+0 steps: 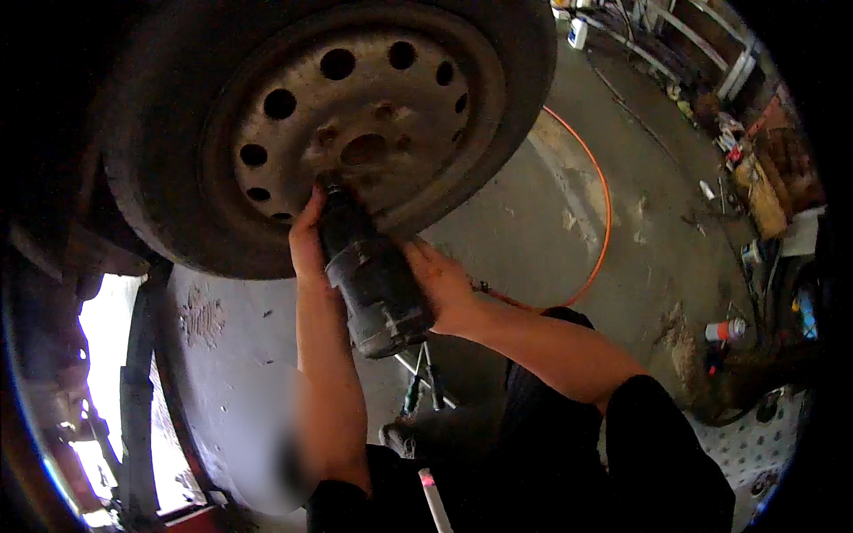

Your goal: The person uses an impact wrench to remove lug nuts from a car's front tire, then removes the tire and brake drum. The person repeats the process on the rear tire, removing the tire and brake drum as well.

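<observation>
A raised wheel with a dirty steel rim [306, 124] and black tire [160, 178] fills the upper middle. My left hand [309, 235] is wrapped round the nose of a black impact wrench [373, 293], whose front end is at a bolt position low on the left of the hub. My right hand [444, 280] grips the rear of the tool, its fingers partly hidden behind the body. Whether the socket sits fully on a bolt, I cannot tell. Below the wrench, metal rods with dark handles [411, 391] are partly in view.
An orange hose [607, 204] curves over the grey concrete floor [657, 266]. Along the right lie clutter, a white bottle [577, 34], a white-and-red can [724, 330] and a perforated metal plate [737, 449]. Dark vehicle parts and a bright opening [107, 329] are at the left.
</observation>
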Motion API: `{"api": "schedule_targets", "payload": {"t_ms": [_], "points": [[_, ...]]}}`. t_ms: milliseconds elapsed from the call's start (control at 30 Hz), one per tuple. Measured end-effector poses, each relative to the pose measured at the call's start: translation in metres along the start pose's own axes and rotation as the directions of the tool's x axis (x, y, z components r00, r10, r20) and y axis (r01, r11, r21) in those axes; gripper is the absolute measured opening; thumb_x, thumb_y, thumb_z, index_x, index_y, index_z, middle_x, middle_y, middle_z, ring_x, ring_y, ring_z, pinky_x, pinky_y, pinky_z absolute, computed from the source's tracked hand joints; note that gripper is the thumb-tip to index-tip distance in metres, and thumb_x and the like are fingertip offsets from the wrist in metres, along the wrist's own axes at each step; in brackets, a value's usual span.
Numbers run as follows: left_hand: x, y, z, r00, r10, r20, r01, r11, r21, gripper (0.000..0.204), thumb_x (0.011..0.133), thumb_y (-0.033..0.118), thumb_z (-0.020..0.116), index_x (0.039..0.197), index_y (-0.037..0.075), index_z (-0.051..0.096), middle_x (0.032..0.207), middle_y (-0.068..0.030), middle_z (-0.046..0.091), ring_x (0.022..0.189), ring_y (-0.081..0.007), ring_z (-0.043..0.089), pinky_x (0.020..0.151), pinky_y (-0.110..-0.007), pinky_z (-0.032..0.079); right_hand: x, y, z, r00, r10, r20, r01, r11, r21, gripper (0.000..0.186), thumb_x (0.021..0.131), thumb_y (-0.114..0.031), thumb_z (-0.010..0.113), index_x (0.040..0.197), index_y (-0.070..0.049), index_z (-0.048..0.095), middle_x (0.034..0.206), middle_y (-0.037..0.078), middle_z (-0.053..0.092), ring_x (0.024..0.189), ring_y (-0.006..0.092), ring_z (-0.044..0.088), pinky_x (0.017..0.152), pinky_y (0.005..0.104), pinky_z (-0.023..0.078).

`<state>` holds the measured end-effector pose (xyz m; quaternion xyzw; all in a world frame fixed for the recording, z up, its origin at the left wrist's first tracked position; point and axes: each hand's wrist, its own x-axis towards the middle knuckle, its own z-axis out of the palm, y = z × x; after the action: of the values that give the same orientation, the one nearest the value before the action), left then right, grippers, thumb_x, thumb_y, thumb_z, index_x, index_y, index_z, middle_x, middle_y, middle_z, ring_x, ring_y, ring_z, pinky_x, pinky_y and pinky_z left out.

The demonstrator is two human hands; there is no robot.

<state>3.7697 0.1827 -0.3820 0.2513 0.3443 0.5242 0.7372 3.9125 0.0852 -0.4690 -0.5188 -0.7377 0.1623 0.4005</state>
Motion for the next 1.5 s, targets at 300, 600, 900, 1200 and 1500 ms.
{"api": "schedule_targets", "payload": {"t_ms": [300,600,900,1200,1500], "points": [[0.005,-0.006,0.005,0.994,0.086,-0.063,-0.077,0.989,0.127,0.027,0.093,0.028,0.060,0.099,0.003,0.064,0.086,-0.0104,0.066,0.071,-0.0241,0.063,0.064,-0.035,0.054,-0.004,0.010,0.001,0.999,-0.020,-0.039,0.021,1.000,0.018,0.067,0.071,-0.019,0.071,0.128,0.003,0.042,0.117,0.027,0.052,0.103,0.0447,0.057,0.087,0.0482,0.049],[-0.010,-0.097,-0.025,0.958,-0.218,-0.188,0.214,0.976,-0.042,0.029,0.089,0.037,0.061,0.088,0.008,0.061,0.078,-0.0097,0.063,0.069,-0.0268,0.061,0.064,-0.040,0.051,-0.045,0.071,-0.040,0.914,-0.106,0.392,0.084,0.994,0.072,0.066,0.070,-0.020,0.073,0.125,0.002,0.045,0.116,0.024,0.053,0.108,0.0449,0.054,0.087,0.0494,0.048],[-0.014,-0.276,-0.193,0.868,0.014,-0.497,0.450,0.400,0.798,0.050,0.084,0.048,0.060,0.091,0.000,0.071,0.088,-0.0168,0.071,0.078,-0.0350,0.067,0.073,-0.044,0.051,-0.124,0.125,-0.049,0.428,0.045,0.903,0.194,0.971,-0.141,0.052,0.069,-0.014,0.073,0.115,-0.004,0.052,0.108,0.017,0.057,0.102,0.0370,0.061,0.080,0.0471,0.052],[-0.070,-0.359,-0.174,0.979,0.075,-0.191,0.205,-0.415,0.886,0.047,0.084,0.047,0.063,0.100,0.003,0.062,0.106,-0.0129,0.059,0.104,-0.0303,0.057,0.083,-0.043,0.048,-0.212,0.224,-0.046,0.549,0.307,0.778,0.243,0.831,-0.500,0.057,0.071,-0.002,0.064,0.126,0.004,0.050,0.117,0.021,0.057,0.110,0.0370,0.057,0.090,0.0453,0.049],[-0.046,-0.254,-0.299,0.532,0.808,-0.252,0.481,-0.043,0.876,0.019,0.087,0.016,0.053,0.096,0.000,0.055,0.099,-0.0215,0.055,0.095,-0.0404,0.051,0.079,-0.051,0.042,-0.266,0.261,-0.043,0.697,0.360,0.620,0.073,0.824,-0.561,0.066,0.068,-0.002,0.065,0.131,0.000,0.046,0.128,0.018,0.052,0.124,0.0363,0.045,0.101,0.0450,0.043]]}}
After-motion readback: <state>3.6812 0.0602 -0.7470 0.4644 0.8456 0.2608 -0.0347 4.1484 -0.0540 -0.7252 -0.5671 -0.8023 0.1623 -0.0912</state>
